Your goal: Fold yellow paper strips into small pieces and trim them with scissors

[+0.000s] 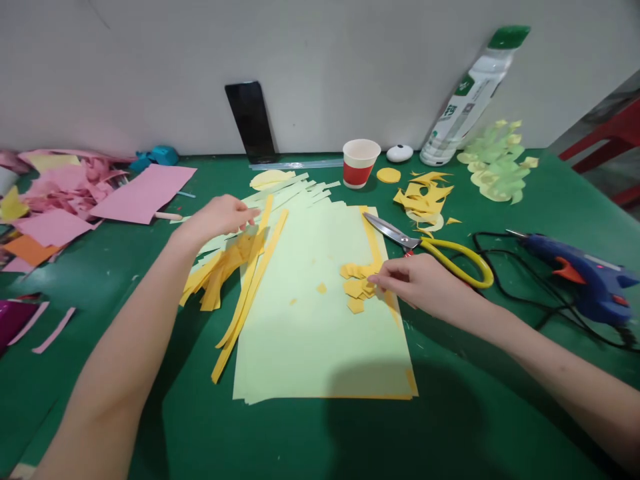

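Note:
My left hand [225,215] is over the left edge of the pale green paper stack [300,333], fingers curled together beside long yellow paper strips [257,287]. Whatever is between those fingertips is hidden. Shorter yellow strips [215,277] lie bunched below that hand. At the right side of the stack, my right hand [413,275] is closed in a pinch at a small yellow paper piece [371,283]. Several similar cut yellow pieces [355,289] lie in a cluster against its fingertips. Just behind the right hand rest scissors with yellow handles [463,260], tips over the paper.
A blue glue gun [585,273] with a black cord lies right. Along the wall stand a red-and-white paper cup [360,163], a phone [250,123] and a leaning bottle [470,100]. Yellow scraps [425,200] lie near the cup. Pink paper [147,193] covers the left.

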### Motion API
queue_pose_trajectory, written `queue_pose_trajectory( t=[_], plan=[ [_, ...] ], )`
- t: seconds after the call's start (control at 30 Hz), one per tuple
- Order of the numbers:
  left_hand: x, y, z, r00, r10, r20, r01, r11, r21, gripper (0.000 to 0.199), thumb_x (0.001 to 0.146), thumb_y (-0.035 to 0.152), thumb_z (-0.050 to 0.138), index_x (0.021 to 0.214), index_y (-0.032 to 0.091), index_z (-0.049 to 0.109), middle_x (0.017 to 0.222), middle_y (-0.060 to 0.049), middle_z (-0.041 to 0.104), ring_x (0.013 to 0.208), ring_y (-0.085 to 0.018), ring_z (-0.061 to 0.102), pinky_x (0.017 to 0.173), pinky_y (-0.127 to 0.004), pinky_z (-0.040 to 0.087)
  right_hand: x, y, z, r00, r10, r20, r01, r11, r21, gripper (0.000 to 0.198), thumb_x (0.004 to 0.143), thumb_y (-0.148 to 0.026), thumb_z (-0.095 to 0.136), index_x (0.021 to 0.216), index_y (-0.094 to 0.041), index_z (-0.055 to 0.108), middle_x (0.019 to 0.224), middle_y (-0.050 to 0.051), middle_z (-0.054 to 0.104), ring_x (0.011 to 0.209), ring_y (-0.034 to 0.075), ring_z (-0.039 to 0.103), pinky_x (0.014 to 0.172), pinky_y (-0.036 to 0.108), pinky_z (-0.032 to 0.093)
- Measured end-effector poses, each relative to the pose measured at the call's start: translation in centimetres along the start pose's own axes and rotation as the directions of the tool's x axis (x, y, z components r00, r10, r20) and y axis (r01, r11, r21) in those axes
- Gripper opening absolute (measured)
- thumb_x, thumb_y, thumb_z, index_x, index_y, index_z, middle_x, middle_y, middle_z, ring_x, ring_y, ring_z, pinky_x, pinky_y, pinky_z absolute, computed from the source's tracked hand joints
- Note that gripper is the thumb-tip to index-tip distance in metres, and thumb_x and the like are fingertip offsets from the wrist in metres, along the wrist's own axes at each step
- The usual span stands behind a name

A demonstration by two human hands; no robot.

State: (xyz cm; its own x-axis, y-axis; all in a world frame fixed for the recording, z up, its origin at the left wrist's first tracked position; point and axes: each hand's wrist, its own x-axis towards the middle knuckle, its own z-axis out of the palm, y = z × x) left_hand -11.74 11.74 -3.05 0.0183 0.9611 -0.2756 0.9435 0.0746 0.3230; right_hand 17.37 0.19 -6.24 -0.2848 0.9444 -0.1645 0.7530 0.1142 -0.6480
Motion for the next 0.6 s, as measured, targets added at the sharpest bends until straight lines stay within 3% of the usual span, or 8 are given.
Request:
queue_pose_trajectory(
  t=[0.1, 0.2, 0.37, 0.5, 0.6],
  plan=[
    [1.1, -0.8, 0.9, 0.994, -0.026, 0.111, 0.017, 0.996, 0.083, 0.033, 0.057, 0.047, 0.067, 0.051, 0.016, 0.059, 0.06, -0.006, 0.056, 0.058, -0.019, 0.049, 0.054, -0.027, 0.029, 0.2, 0.4, 0.2, 1.0, 0.019, -0.024, -0.021, 0.998, -0.058, 0.04, 0.084, -0.037, 0.047, 0.05, -0.017, 0.049, 0.048, -0.001, 0.047, 0.043, 0.01, 0.036, 0.043, 0.025, 0.025],
    [1.4, -0.8, 1.8, 0.988, -0.014, 0.153, -0.002, 0.995, 0.104, 0.031, 0.053, 0.045, 0.07, 0.052, 0.017, 0.057, 0.06, -0.003, 0.053, 0.056, -0.017, 0.045, 0.053, -0.027, 0.025, 0.0, 0.4, 0.2, 0.999, 0.02, -0.046, -0.023, 0.996, -0.085, 0.039, 0.086, -0.038, 0.044, 0.055, -0.017, 0.055, 0.047, 0.0, 0.047, 0.044, 0.011, 0.035, 0.045, 0.026, 0.024],
    [1.4, -0.6, 2.1, 0.988, 0.043, 0.149, -0.054, 0.996, 0.068, 0.028, 0.056, 0.04, 0.066, 0.05, 0.017, 0.051, 0.054, 0.0, 0.043, 0.052, -0.013, 0.036, 0.052, -0.027, 0.019, -0.2, 0.1, -0.1, 0.997, 0.002, -0.074, -0.007, 0.998, -0.069, 0.036, 0.084, -0.038, 0.047, 0.057, -0.017, 0.058, 0.047, -0.001, 0.047, 0.043, 0.01, 0.032, 0.044, 0.027, 0.023],
    [1.0, -0.4, 1.5, 0.994, 0.066, 0.085, -0.065, 0.998, -0.01, 0.025, 0.059, 0.041, 0.062, 0.061, 0.017, 0.059, 0.065, -0.003, 0.053, 0.061, -0.016, 0.044, 0.054, -0.026, 0.026, -0.2, 0.0, -0.3, 0.996, -0.008, -0.093, 0.007, 1.0, -0.006, 0.032, 0.082, -0.037, 0.051, 0.058, -0.017, 0.058, 0.049, 0.0, 0.049, 0.043, 0.01, 0.033, 0.043, 0.026, 0.024],
    [-0.3, 0.8, 1.0, 0.989, 0.107, 0.107, -0.096, 0.99, -0.102, 0.023, 0.066, 0.041, 0.058, 0.067, 0.018, 0.061, 0.061, -0.002, 0.051, 0.056, -0.013, 0.041, 0.052, -0.025, 0.028, -0.4, -0.4, -0.5, 0.994, -0.002, -0.105, 0.007, 0.999, 0.051, 0.03, 0.082, -0.037, 0.049, 0.062, -0.017, 0.06, 0.048, -0.001, 0.047, 0.042, 0.009, 0.034, 0.042, 0.025, 0.025]
  ],
)
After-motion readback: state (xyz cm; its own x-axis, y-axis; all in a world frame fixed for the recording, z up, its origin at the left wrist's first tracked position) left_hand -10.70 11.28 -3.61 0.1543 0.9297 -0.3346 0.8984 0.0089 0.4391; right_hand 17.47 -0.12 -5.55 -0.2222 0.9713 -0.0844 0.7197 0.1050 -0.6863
